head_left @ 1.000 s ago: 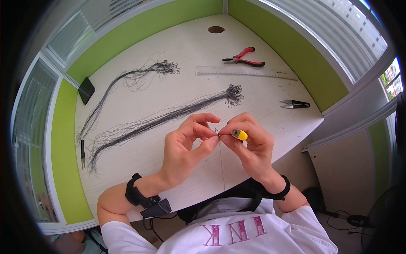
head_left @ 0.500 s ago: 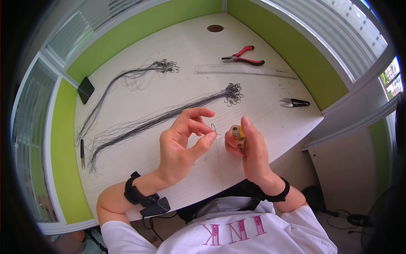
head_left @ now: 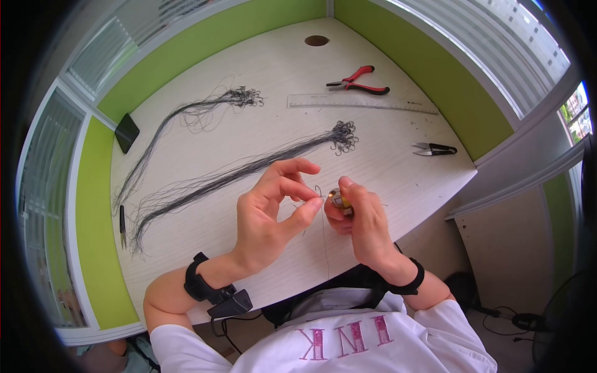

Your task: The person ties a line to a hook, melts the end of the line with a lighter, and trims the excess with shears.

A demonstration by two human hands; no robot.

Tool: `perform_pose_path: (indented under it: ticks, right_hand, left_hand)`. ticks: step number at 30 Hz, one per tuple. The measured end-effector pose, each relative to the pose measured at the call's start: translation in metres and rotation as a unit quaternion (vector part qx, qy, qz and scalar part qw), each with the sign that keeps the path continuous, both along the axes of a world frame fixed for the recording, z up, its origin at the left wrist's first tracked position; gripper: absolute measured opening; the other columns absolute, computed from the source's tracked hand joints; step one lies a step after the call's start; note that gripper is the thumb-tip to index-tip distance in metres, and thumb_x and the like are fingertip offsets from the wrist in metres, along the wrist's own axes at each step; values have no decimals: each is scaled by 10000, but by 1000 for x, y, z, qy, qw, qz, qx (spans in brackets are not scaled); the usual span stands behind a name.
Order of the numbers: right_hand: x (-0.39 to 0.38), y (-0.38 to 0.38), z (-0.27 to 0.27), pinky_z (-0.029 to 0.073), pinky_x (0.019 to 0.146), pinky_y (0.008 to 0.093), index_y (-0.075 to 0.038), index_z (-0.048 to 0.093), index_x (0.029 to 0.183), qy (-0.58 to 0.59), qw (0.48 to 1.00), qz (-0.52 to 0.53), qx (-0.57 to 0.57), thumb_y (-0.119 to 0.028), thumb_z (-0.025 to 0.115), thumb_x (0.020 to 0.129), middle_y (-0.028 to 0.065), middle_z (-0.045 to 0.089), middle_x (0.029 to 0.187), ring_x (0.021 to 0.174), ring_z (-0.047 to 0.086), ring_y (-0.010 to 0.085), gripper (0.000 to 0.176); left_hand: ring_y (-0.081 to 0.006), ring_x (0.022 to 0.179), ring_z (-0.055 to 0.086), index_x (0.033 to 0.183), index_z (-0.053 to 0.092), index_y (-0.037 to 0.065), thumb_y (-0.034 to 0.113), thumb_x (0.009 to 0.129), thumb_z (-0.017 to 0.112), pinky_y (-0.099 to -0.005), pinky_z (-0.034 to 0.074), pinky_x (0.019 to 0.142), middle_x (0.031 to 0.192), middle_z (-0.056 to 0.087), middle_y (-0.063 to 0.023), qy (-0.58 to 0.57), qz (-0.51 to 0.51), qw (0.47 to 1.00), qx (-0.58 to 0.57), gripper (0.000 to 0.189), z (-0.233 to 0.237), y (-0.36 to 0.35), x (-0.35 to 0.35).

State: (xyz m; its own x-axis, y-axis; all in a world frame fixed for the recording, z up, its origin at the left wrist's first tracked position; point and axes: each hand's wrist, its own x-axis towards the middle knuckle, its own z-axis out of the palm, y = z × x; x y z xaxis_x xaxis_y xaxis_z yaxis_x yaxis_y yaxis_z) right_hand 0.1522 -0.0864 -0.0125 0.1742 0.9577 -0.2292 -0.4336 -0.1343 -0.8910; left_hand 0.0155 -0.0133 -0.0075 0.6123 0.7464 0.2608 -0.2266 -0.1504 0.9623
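Between the thumb and forefinger of my left hand (head_left: 267, 217) is a small dark fish hook (head_left: 318, 188), its bend sticking up past the fingertips. A thin line (head_left: 326, 245) hangs from the pinch toward the table's near edge. My right hand (head_left: 370, 230) is wrapped around a lighter (head_left: 339, 199) with a yellow body and a metal top, thumb on its upper end. A small bright glow shows at the lighter's top, right beside the hook and my left fingertips. Part of the lighter is hidden by my fingers.
Beyond my hands lie two bundles of hooks with dark lines, a nearer one (head_left: 249, 166) and a farther one (head_left: 244, 97). Red-handled pliers (head_left: 359, 81), a clear ruler (head_left: 360, 104), thread snips (head_left: 435, 149) and another snips (head_left: 122, 227) rest on the table. Green partitions (head_left: 429, 81) border it.
My right hand has moved left, bringing the lighter up to the hook, and a glow now shows at its top. My left hand has shifted slightly right.
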Motion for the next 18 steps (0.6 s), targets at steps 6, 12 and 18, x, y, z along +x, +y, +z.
perform_pose_path:
  ticks: [6,12,18]
  right_hand:
    - [8,0,-4,218,482,235,-67,453,652,-21,1000,-19,2,-417,354,937,-26,351,571,534,274,67,462]
    - [6,-1,-10,279,537,206,-38,537,770,-51,985,-69,152,-392,442,921,-26,418,659,608,340,64,396]
    - [9,6,-14,355,580,196,-19,600,870,-216,933,-84,273,-35,641,801,13,527,787,677,464,70,82]
  left_hand:
    - [-124,943,473,796,621,23,3,760,634,-264,389,810,1141,521,-104,6,0,1000,5,43,-1,1,0]
    - [-129,932,430,782,600,37,-6,761,593,-297,351,868,1158,496,-91,20,-11,999,-46,48,5,-2,0]
    - [-124,958,490,834,616,3,27,798,610,-279,408,823,1163,496,-105,-12,-39,995,-93,43,-1,0,-1]
